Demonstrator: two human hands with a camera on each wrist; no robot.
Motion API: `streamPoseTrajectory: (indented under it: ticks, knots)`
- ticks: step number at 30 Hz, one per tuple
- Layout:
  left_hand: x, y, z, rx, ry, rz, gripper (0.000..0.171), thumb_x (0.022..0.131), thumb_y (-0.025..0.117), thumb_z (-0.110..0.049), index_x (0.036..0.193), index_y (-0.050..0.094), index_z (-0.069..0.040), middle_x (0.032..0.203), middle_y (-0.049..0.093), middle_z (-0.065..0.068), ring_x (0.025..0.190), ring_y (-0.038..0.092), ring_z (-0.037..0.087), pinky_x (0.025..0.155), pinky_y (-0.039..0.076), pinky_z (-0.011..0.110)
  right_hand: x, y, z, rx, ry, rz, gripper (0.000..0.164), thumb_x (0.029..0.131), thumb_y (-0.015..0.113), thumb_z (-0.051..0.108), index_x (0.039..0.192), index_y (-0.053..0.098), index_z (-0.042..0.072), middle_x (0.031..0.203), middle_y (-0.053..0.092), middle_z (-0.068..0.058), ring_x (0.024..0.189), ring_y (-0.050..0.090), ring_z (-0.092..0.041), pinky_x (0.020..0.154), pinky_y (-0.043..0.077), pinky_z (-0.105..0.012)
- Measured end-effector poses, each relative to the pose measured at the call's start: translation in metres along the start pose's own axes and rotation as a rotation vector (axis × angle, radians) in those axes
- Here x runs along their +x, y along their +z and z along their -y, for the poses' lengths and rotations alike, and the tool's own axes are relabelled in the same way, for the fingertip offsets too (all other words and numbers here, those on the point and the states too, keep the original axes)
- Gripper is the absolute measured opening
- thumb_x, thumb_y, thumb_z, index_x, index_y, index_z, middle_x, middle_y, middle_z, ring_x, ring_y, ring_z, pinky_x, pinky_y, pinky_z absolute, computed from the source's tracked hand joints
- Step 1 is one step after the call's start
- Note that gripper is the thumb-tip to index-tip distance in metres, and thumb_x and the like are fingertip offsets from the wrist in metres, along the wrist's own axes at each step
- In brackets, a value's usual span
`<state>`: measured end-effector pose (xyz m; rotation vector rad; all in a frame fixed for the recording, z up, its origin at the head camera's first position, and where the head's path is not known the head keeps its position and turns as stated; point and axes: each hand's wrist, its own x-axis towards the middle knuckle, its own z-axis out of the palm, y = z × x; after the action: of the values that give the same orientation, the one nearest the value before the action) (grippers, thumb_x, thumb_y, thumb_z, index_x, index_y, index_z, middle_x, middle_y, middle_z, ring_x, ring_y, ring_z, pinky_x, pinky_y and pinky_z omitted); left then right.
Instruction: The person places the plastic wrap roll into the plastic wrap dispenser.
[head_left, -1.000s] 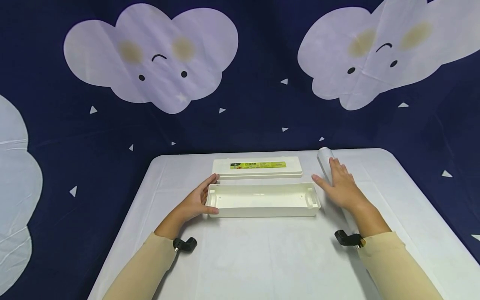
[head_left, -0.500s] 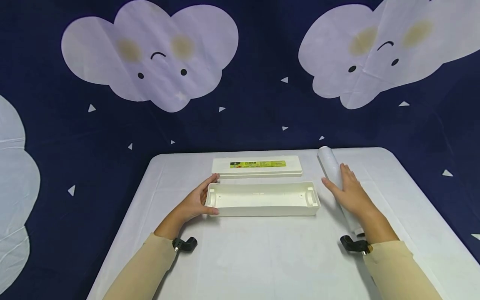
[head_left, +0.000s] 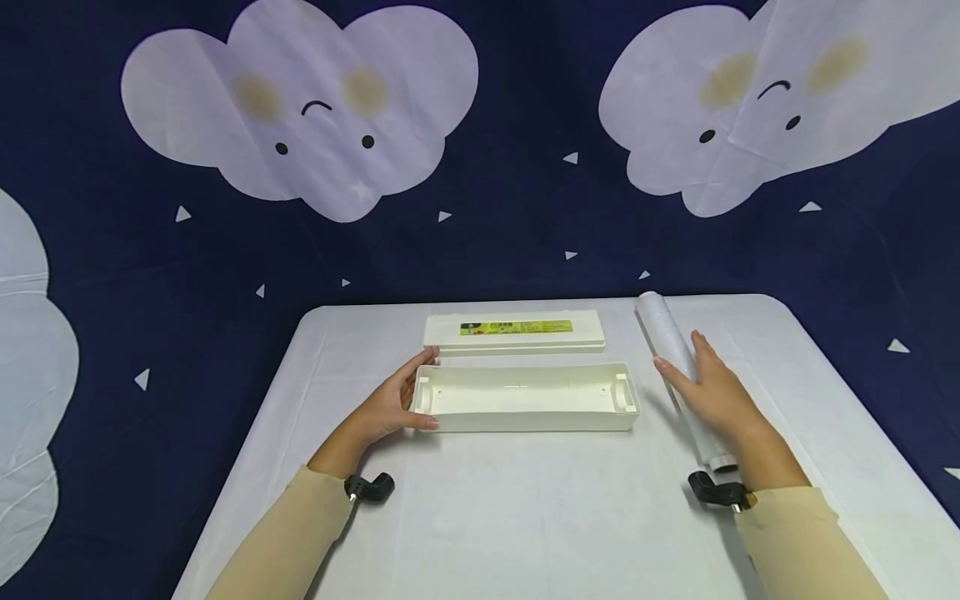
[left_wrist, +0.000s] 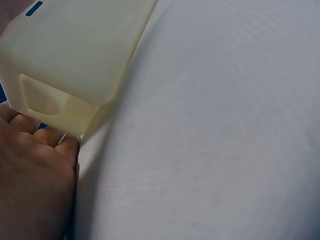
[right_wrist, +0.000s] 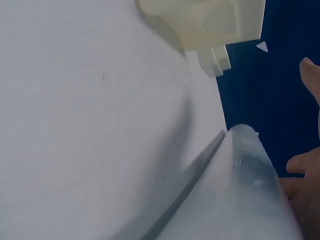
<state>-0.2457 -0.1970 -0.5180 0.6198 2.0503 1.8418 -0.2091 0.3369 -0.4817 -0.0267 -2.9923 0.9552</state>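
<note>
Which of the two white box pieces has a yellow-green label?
The flat lid at the back: the label lies on top. The nearer, open box shows none.

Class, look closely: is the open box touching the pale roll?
Apart. The head view shows a strip of white table between the open box and the pale roll.

Head view looks forward and down from above; close wrist views both catch the white box (head_left: 525, 423)
</note>
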Motion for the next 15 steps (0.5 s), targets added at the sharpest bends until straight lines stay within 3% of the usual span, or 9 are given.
streamPoseTrajectory:
  ticks: [15]
  knots:
    - [0.0,0.0,0.003,0.0,-0.015,-0.027,0.13,0.065,0.095,0.011,0.169,0.024,-0.018,0.173,0.021,0.002,0.156,0.024,0.024,0.118,0.03,0.024,-0.008,0.006,-0.014,0.002,0.001,0.011,0.113,0.098,0.065,0.063,0.165,0.005,-0.006,0.154,0.028,-0.046,0.129,0.044,-0.065,0.097,0.043,-0.075]
